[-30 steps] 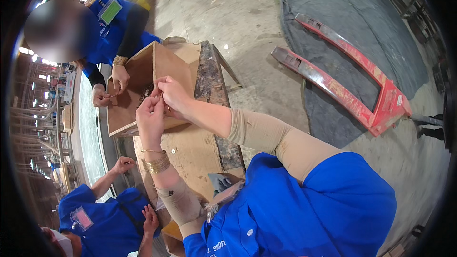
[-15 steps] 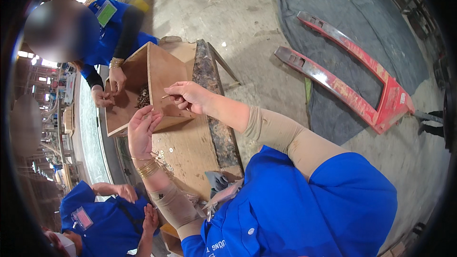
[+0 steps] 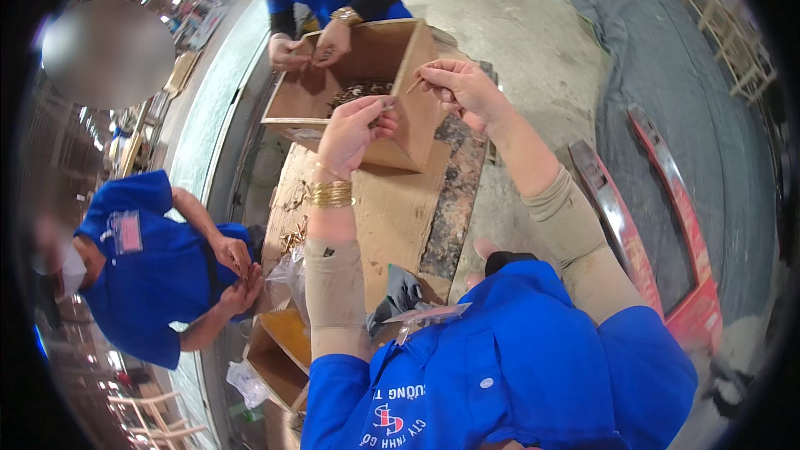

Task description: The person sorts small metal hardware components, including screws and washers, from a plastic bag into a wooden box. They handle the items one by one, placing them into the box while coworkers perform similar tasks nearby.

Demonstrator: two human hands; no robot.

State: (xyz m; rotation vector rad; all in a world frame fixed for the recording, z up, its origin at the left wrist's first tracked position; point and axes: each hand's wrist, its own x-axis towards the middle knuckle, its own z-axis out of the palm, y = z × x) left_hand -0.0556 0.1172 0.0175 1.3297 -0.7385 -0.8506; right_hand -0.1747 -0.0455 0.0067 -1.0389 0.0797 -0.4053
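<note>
My right hand point(image 3: 467, 92) is closed in a pinch on a thin, screw-like rod point(image 3: 413, 85) that points down to the left. Just left of it, my left hand point(image 3: 354, 135) has its fingertips pressed together; whatever is in them is too small to make out. Both hands are raised over the near side of a plywood box point(image 3: 417, 129). Inside the box lies a heap of small dark metal pieces point(image 3: 346, 100), partly hidden by my left hand.
A co-worker's hands point(image 3: 333, 42) work at the box's far rim. Another person's hands point(image 3: 237, 271) meet at the left. The wooden bench point(image 3: 392, 217) bears a grey glove point(image 3: 404, 290) and brass-coloured pieces point(image 3: 292, 237). A second box point(image 3: 275, 358) stands near left; a red pallet jack point(image 3: 629, 250) at right.
My view has turned, so the box and co-workers appear shifted. My hands stay near each other over the box, right still pinching the thin rod. The left-hand person's hands have come together.
</note>
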